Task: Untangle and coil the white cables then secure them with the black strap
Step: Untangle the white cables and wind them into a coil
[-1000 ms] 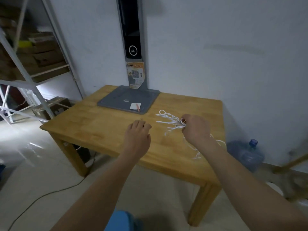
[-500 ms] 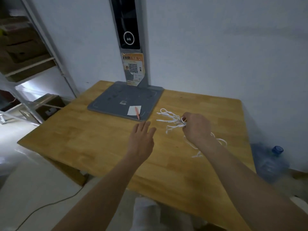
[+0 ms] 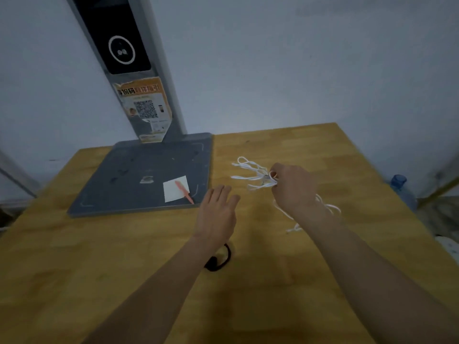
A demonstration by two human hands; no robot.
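A light wooden table (image 3: 285, 281) stands against a plain pale wall (image 3: 298, 70) in a dim room. On its right half lies the bundle of thin white cables (image 3: 250, 176), its long axis running roughly left to right: loose loops fan out to the left, and more strands trail out toward the near right past the wrist. The right hand (image 3: 294, 188) pinches the bundle where the loops gather, fingers curled round the strands. The left hand (image 3: 217, 212) hovers just left of it, fingers straight and spread, touching no cable. A black strap (image 3: 219, 260) lies on the wood, partly hidden beneath the left wrist. Further left, a flat grey square base (image 3: 129, 189) carries a white paper slip (image 3: 173, 189) and an orange pen (image 3: 185, 193); a grey upright column (image 3: 139, 78) rises behind it.
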